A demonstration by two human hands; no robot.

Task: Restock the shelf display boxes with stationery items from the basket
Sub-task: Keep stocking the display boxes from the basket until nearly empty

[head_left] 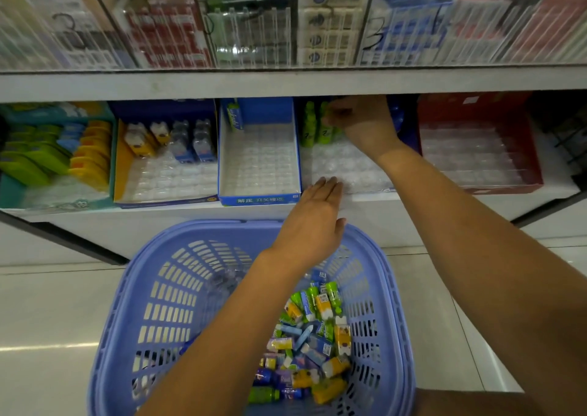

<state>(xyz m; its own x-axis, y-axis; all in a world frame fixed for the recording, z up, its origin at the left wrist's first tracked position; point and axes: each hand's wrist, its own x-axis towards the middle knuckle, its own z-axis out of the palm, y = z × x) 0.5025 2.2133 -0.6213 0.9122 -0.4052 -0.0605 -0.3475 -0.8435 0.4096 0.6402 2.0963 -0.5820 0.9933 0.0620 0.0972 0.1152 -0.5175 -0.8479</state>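
A lilac plastic basket [133, 272] stands on the floor below the shelf, holding several small stationery items [314, 336] in green, yellow and blue. My left hand [313, 222] reaches over the basket's far rim with straight fingers. Its fingertips touch the front edge of a display box with a clear moulded tray [343, 164]. At the back of that tray stand green tubes [309, 126]. My right hand [359, 120] reaches deep under the upper shelf, its fingers curled round the top of one green tube.
Left of this tray sit a blue display box [259, 199] with one item at its back, a yellow box [165, 177] and a teal box [47, 149]. A red box [476, 149] is to the right. The upper shelf edge [286, 82] overhangs them.
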